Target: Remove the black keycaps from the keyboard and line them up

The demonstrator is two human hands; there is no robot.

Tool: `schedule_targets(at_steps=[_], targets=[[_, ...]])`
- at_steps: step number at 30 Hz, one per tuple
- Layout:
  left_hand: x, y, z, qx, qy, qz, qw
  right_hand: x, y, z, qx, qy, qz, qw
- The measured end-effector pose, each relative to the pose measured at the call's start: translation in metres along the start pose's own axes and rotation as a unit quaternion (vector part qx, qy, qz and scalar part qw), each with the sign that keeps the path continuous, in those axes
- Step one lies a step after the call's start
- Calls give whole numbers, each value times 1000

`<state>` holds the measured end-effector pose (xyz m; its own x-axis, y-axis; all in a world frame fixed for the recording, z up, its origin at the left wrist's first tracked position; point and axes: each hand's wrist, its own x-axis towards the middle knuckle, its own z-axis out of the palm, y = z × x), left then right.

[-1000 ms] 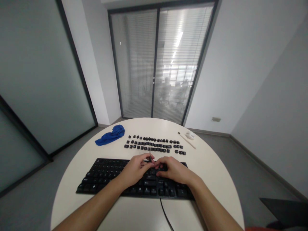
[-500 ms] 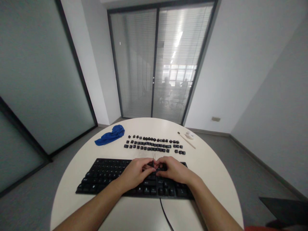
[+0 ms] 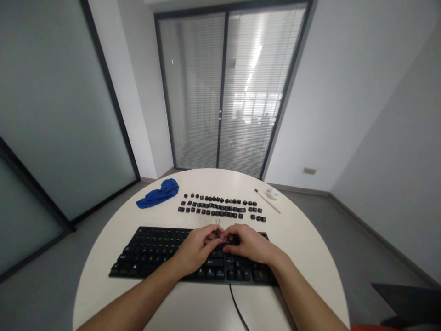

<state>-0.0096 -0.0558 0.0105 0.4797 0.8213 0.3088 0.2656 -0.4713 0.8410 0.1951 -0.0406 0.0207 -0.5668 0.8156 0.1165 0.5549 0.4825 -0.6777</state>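
A black keyboard (image 3: 151,250) lies across the near part of the table, with both my hands over its right half. Between my left hand's (image 3: 198,243) closed fingers is a small wire keycap puller (image 3: 217,222), its two thin prongs pointing up and away from me. Right beside it, fingertips touching those of the left, is my right hand (image 3: 246,241). Its fingers are pinched together, and what they hold, if anything, is hidden. Loose black keycaps (image 3: 220,207) lie in rows beyond the keyboard.
A blue cloth (image 3: 160,194) rests at the table's (image 3: 186,305) far left. Toward the far right are a toothbrush-like stick (image 3: 268,202) and a small white item (image 3: 272,193). The keyboard's cable (image 3: 237,308) runs off the near edge.
The puller's prongs have tilted and shifted slightly left, and the dark piece at their base shows more. Both hands stay nearly in place.
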Motion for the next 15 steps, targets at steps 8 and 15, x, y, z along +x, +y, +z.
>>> schedule_targets(at_steps=[8, 15], targets=[[-4, -2, -1, 42, -17, 61, 997, 2, 3, 5, -65, 7, -32, 997], [-5, -3, -2, 22, -26, 82, 996, 4, 5, 9, -88, 38, -63, 993]])
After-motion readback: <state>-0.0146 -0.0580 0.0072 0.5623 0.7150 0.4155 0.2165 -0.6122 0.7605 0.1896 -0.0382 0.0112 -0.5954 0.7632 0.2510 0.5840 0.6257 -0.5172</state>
